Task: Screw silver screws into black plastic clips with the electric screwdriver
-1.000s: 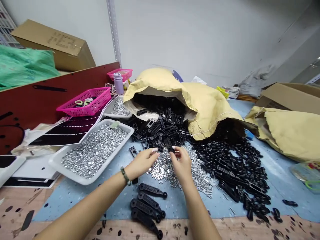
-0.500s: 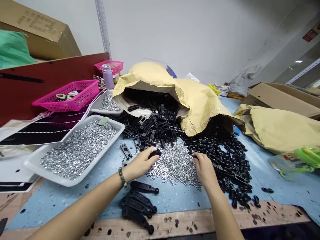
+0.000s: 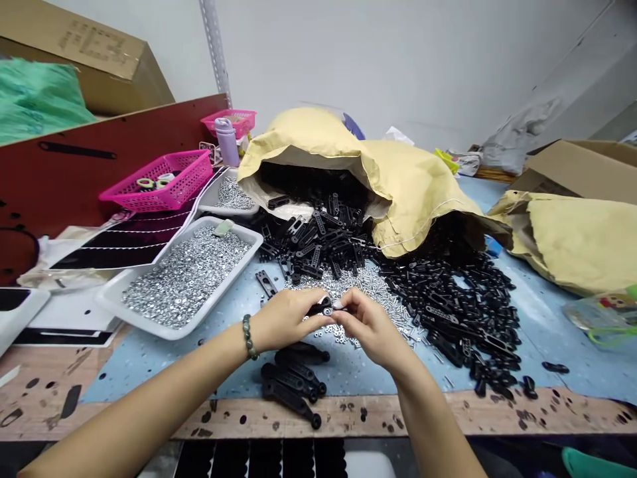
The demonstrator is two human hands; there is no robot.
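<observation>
My left hand [image 3: 293,315], with a beaded bracelet on its wrist, grips a black plastic part [image 3: 321,307], mostly hidden by the fingers. My right hand [image 3: 371,325] meets it there, thumb and finger pinched at the part's end; a small silvery piece [image 3: 327,311] shows between the fingertips, too small to name surely. Behind both hands lies a heap of silvery screws [image 3: 375,285], with small nuts [image 3: 341,332] at its near edge. Several black arm-shaped parts [image 3: 291,385] lie side by side below my left hand.
On the left stands a white tray [image 3: 107,295] of small metal pieces, near a pink basket [image 3: 164,189]. Yellow paper sacks [image 3: 313,133] spill black parts [image 3: 323,242] at the back. More small black parts [image 3: 468,305] are heaped on the right, before a clear container [image 3: 600,312].
My right hand has moved left from the screw heap's right side to meet my left hand at the black part. The camera view has shifted slightly.
</observation>
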